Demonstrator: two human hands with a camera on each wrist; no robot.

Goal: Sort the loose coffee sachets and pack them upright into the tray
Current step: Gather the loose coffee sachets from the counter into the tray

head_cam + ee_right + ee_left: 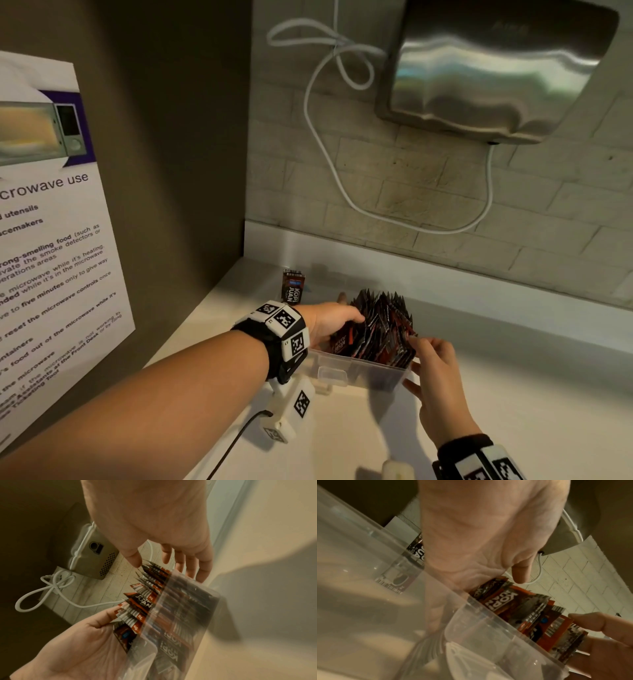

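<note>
With both hands' grip spread, the left hand (329, 320) and right hand (433, 373) should squeeze the dark red-and-black foil sachets (380, 325) evenly, keeping them upright in the clear plastic tray (356, 371).

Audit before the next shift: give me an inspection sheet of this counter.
Surface: pale counter, bare at right.
Job's things: clear tray packed with upright sachets; one lone sachet stands behind the tray.
Clutter: nothing seen.
Grippers: left hand reaches into the tray's left end; right hand steadies the pack's right end, thumb on top.
Cables: white cable looped on the wall; black wrist lead.
Surroundings: steel hand dryer, microwave notice.
</note>
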